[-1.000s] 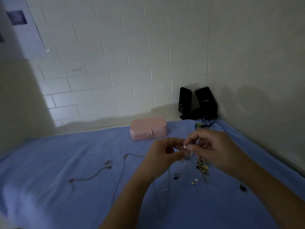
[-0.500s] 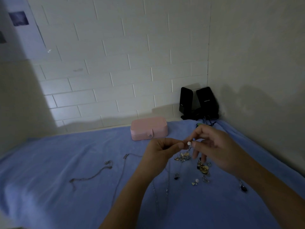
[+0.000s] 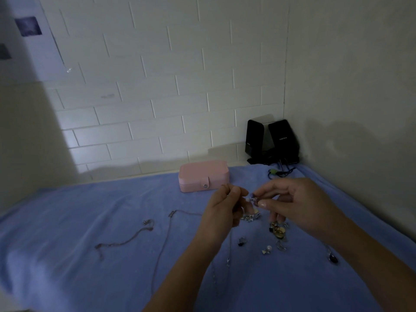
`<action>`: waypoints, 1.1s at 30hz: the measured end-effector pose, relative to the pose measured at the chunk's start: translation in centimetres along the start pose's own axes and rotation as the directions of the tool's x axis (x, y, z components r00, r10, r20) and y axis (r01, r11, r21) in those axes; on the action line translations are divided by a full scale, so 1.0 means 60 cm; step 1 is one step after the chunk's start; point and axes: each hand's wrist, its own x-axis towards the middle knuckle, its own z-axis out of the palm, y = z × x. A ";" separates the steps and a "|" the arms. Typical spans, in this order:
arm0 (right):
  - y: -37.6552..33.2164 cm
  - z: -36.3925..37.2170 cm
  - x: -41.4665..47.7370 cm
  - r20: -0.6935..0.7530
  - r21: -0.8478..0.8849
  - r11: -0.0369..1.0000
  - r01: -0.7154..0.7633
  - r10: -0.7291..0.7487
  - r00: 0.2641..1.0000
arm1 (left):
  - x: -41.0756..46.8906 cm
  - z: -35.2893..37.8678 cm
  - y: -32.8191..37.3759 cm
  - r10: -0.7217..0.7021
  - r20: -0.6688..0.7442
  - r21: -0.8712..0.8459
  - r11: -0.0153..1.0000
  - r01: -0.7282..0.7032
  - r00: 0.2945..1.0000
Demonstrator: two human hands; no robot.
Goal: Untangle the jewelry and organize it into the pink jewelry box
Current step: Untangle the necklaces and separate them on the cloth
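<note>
Untangling step: my left hand (image 3: 221, 207) and right hand (image 3: 300, 204) pinch one small silvery jewelry piece (image 3: 254, 199) between them; next, probably unsnap the closed pink rectangular box (image 3: 203, 174) at the far edge of the blue blanket (image 3: 90, 221).

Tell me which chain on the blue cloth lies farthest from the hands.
The short wavy chain at the far left, lying alone; the longer thin chain beside it runs up toward the left hand.

One head-worn camera, looking forward and down.
It sits above and behind your left hand (image 3: 222, 210) and right hand (image 3: 301, 206), which reach in from the bottom edge and show close up at mid-frame; past them the wide lens takes in the blue cloth (image 3: 78, 233) up to the brick wall (image 3: 157, 97) and its corner.
</note>
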 end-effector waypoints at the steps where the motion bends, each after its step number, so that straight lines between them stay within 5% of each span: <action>1: -0.001 0.003 -0.001 0.013 -0.022 1.000 0.000 0.000 1.000 | 0.001 0.000 0.000 -0.006 -0.016 0.004 1.000 0.006 1.000; 11: 0.004 0.029 -0.004 -0.174 -0.260 0.958 0.121 -0.170 0.970 | -0.001 0.011 0.001 0.041 -0.070 0.035 0.999 -0.038 0.997; 19: 0.020 0.031 0.003 -0.015 -0.066 0.997 -0.048 0.047 0.999 | 0.001 -0.005 0.002 0.101 -0.109 0.019 0.995 -0.099 0.989; 24: 0.017 0.039 0.005 0.064 0.223 0.970 -0.101 0.089 0.994 | -0.002 -0.004 0.005 0.141 -0.049 0.051 0.989 -0.138 0.989; 33: 0.010 0.041 0.003 0.049 0.285 0.953 -0.104 0.094 0.994 | -0.006 -0.001 0.007 0.185 -0.016 0.110 0.977 -0.182 0.983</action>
